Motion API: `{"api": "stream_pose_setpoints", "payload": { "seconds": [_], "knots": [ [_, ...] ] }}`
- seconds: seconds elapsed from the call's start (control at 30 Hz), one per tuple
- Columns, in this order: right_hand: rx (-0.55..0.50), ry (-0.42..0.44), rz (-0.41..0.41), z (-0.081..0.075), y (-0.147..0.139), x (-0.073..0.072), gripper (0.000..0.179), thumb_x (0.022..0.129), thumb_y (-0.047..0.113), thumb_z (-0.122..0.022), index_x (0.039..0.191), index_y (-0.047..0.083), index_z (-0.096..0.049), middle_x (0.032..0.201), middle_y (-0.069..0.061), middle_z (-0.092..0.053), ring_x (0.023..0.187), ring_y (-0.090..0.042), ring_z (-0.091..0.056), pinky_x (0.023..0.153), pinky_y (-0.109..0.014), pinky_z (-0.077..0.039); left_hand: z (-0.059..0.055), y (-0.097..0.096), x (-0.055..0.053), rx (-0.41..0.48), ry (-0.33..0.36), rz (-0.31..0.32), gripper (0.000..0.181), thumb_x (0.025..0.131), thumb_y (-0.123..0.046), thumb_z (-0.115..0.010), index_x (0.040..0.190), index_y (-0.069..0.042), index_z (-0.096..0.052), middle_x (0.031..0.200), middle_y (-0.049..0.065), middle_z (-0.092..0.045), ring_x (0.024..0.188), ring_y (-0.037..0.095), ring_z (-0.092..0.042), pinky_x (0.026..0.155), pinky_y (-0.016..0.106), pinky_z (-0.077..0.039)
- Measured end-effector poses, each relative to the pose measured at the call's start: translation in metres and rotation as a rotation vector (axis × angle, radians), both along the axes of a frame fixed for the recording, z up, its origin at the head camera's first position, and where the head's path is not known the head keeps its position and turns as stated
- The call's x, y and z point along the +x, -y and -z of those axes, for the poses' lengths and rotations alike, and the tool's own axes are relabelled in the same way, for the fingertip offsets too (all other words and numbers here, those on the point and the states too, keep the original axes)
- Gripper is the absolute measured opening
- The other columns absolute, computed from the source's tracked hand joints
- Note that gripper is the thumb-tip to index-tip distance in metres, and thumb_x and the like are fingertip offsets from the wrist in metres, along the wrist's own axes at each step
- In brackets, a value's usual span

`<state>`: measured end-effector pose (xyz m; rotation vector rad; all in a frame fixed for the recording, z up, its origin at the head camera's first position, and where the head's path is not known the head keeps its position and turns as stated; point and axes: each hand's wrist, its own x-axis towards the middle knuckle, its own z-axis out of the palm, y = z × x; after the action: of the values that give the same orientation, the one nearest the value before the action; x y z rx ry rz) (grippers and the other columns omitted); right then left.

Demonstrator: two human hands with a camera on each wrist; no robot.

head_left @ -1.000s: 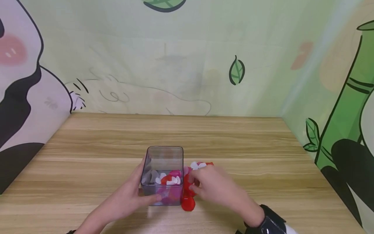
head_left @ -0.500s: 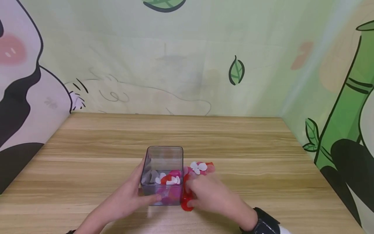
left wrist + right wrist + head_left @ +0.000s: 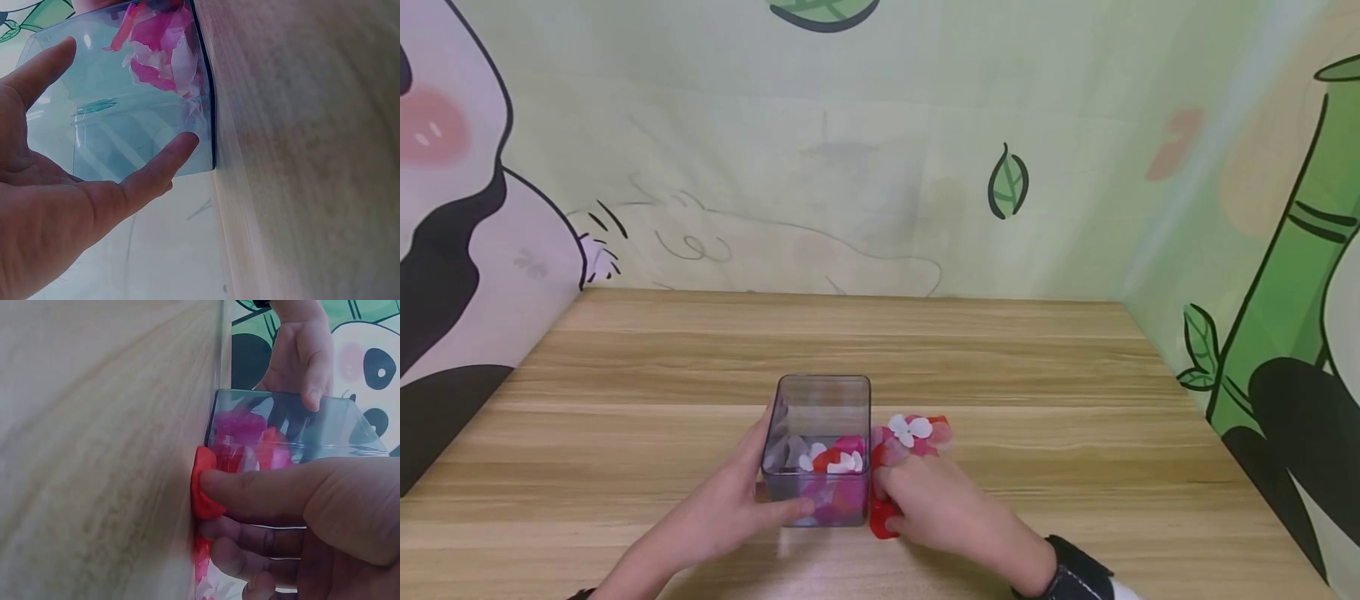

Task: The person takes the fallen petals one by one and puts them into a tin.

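At far left, a panda drawing (image 3: pixel 527 242) on the printed backdrop (image 3: pixel 715 100), which rises behind the wooden bench (image 3: pixel 1037 367). Next, the left hand (image 3: pixel 730 508), holding the box from its left: the thumb lies across the near wall and the other fingers run along the left side, thumb and forefinger spread wide, as the left wrist view shows. The translucent box (image 3: pixel 823 408) stands upright on the bench, open at the top. Inside it, loose petals (image 3: pixel 826 460) in red, pink and white lie gathered low, toward the near and right walls.

Just right of the box, on the bench, a petal pile (image 3: pixel 942 433) in red and pink; a white blossom (image 3: pixel 910 431) rests on top of it. At the near end of this heap, close beside the box, a red petal (image 3: pixel 204 505) is pinched by the right hand (image 3: pixel 943 500). The right wrist view shows the thumb pressed on its face and the forefinger just below; the remaining fingers are bent, with little gap between thumb and forefinger. Whether they touch other petals cannot be told.

Farther right, a black strap (image 3: pixel 1075 572) encircles the right wrist; behind, a leaf drawing (image 3: pixel 1007 185) and, at far right, a green bamboo drawing (image 3: pixel 1292 275).
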<state>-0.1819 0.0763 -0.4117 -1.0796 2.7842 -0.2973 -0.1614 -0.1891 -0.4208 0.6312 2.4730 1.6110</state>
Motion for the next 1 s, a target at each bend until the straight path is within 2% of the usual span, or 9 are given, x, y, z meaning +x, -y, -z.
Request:
{"api": "stream_pose_setpoints", "payload": {
  "seconds": [0.17, 0.3, 0.4, 0.47, 0.6, 0.8, 1.0],
  "knots": [
    [-0.021, -0.017, -0.006, 0.0, -0.002, -0.001, 0.024, 0.085, 0.007, -0.081, 0.075, 0.016, -0.061, 0.07, 0.01, -0.049, 0.06, -0.007, -0.046, 0.053, -0.019, -0.041, 0.001, 0.0, 0.0, 0.002, 0.0, 0.0, 0.117, 0.084, -0.026, -0.088, 0.166, -0.037, -0.005, 0.157, 0.018, -0.037, 0.126, 0.034, -0.055, 0.099, 0.041, -0.052],
    [-0.065, 0.023, 0.009, -0.003, -0.004, -0.003, 0.022, 0.085, 0.003, -0.079, 0.078, 0.015, -0.062, 0.071, 0.009, -0.051, 0.061, -0.007, -0.047, 0.054, -0.019, -0.043, 0.0, 0.0, 0.0, 0.02, 0.017, 0.006, 0.116, 0.084, -0.024, -0.088, 0.165, -0.038, -0.006, 0.156, 0.018, -0.036, 0.126, 0.036, -0.055, 0.097, 0.04, -0.054],
    [-0.119, 0.048, 0.019, -0.008, -0.008, -0.005, 0.022, 0.084, -0.001, -0.077, 0.078, 0.014, -0.063, 0.069, 0.01, -0.052, 0.061, -0.007, -0.047, 0.055, -0.02, -0.044, 0.0, -0.001, 0.0, 0.014, 0.01, 0.006, 0.117, 0.084, -0.025, -0.088, 0.166, -0.037, -0.006, 0.157, 0.017, -0.036, 0.127, 0.036, -0.054, 0.098, 0.044, -0.054],
    [-0.153, 0.026, 0.015, -0.011, -0.011, -0.008, 0.024, 0.083, -0.003, -0.076, 0.077, 0.015, -0.062, 0.067, 0.01, -0.052, 0.062, -0.007, -0.048, 0.055, -0.021, -0.044, 0.0, -0.001, 0.0, 0.003, 0.0, 0.001, 0.117, 0.084, -0.026, -0.088, 0.166, -0.036, -0.006, 0.157, 0.017, -0.037, 0.127, 0.036, -0.054, 0.1, 0.047, -0.052],
    [-0.197, 0.008, 0.024, -0.018, -0.018, -0.014, 0.023, 0.083, -0.001, -0.08, 0.079, 0.014, -0.063, 0.07, 0.01, -0.054, 0.064, -0.008, -0.05, 0.057, -0.022, -0.046, 0.0, -0.001, 0.0, -0.007, -0.002, -0.004, 0.117, 0.083, -0.027, -0.089, 0.166, -0.036, -0.006, 0.156, 0.016, -0.038, 0.127, 0.034, -0.054, 0.102, 0.049, -0.05],
    [-0.239, -0.035, 0.028, -0.028, -0.026, -0.018, 0.019, 0.081, -0.002, -0.081, 0.084, 0.011, -0.067, 0.074, 0.008, -0.059, 0.067, -0.007, -0.054, 0.06, -0.023, -0.049, 0.0, -0.001, -0.001, 0.014, -0.002, 0.006, 0.118, 0.084, -0.025, -0.088, 0.166, -0.037, -0.005, 0.155, 0.017, -0.039, 0.125, 0.034, -0.056, 0.1, 0.044, -0.052],
    [-0.282, -0.027, 0.076, -0.035, -0.031, -0.019, 0.017, 0.084, 0.002, -0.08, 0.084, 0.014, -0.067, 0.073, 0.011, -0.059, 0.066, -0.005, -0.054, 0.058, -0.023, -0.049, 0.0, -0.001, -0.001, 0.024, -0.006, 0.014, 0.117, 0.084, -0.024, -0.088, 0.166, -0.037, -0.005, 0.155, 0.017, -0.039, 0.126, 0.035, -0.056, 0.098, 0.044, -0.053]
  ]
}}
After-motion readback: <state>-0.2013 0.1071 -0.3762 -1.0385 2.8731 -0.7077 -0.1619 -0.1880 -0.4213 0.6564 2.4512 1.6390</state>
